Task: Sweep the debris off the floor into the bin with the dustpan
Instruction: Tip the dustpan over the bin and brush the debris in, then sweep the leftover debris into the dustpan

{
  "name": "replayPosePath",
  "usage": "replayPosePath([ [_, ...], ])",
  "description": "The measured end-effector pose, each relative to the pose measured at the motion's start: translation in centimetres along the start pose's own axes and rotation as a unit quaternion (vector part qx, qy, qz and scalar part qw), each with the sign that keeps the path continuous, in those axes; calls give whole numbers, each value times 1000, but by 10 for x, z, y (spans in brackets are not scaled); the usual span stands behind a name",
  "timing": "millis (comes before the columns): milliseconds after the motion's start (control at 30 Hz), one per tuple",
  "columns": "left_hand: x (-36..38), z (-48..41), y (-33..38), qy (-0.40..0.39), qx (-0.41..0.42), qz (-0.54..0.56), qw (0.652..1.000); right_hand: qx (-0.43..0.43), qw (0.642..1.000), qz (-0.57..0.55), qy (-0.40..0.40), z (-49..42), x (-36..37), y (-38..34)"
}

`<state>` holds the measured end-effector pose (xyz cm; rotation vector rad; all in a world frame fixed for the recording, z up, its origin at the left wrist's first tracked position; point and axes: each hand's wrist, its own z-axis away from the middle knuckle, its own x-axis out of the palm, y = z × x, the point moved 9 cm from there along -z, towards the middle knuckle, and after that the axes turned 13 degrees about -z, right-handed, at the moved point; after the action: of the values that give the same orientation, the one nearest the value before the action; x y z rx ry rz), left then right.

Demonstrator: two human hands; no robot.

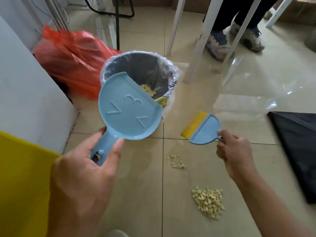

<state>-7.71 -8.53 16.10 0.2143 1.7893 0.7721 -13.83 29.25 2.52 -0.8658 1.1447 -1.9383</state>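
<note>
My left hand (87, 168) grips the handle of a light blue dustpan (128, 108), which is tipped over the rim of the bin (136, 57) with its underside facing me. The bin is lined with clear plastic and holds yellowish bits at the bottom. My right hand (234, 151) holds a small blue brush (203, 130) with yellow bristles just above the floor, to the right of the bin. Two piles of pale yellow debris lie on the tiles: a small one (176, 162) under the brush and a larger one (208, 201) nearer to me.
A red plastic bag (71, 60) leans against the white wall left of the bin. White table legs (200, 48) and another person's shoes (220, 43) are behind the bin. A black sheet (297, 151) lies at the right, a yellow surface (22, 185) at the lower left.
</note>
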Motion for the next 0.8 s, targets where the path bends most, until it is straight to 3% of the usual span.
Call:
replayPosePath([
  [100,14,36,-1,-15,35,0,999,127,989,70,-33,8,12,92],
  [167,28,51,-10,-29,35,4,999,157,981,100,-55,15,30,131],
  [367,70,74,-55,-76,-19,-4,997,69,967,244,24,16,-24,136],
  [500,104,87,-83,-114,-67,-17,991,71,953,286,64,29,-99,120],
  [633,153,108,-105,-278,-104,-38,954,113,959,252,69,41,-140,104],
  [800,173,119,-117,-352,-48,-42,934,125,982,125,69,38,-156,55],
])
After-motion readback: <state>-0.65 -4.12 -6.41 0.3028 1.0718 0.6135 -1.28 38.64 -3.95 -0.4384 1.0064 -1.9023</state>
